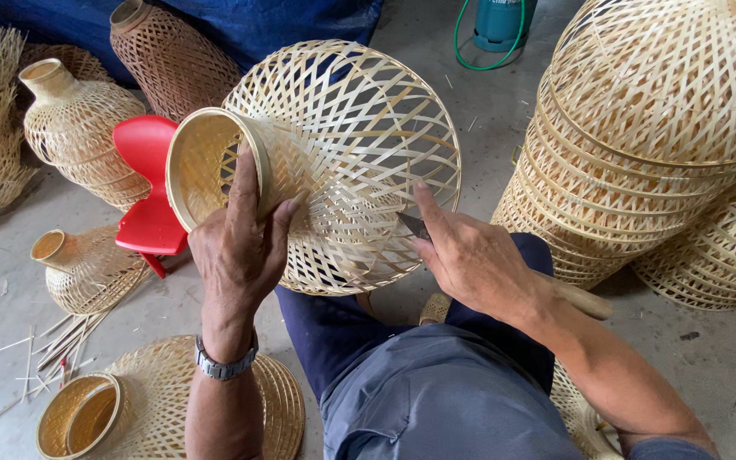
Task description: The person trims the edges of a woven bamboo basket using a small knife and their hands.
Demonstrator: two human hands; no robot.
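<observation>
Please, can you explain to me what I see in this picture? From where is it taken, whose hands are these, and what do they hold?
There is one picture, taken by a camera worn on a person's head and looking down at their own two bare hands; there is no machine. The left hand, with a wristwatch, grips the narrow neck of a woven bamboo shade. The right hand holds a knife with a wooden handle, its blade against the weave. On the concrete floor lie a red plastic stool, loose bamboo strips, other vase-shaped woven pieces and, on the right, a tall stack of finished shades.
</observation>
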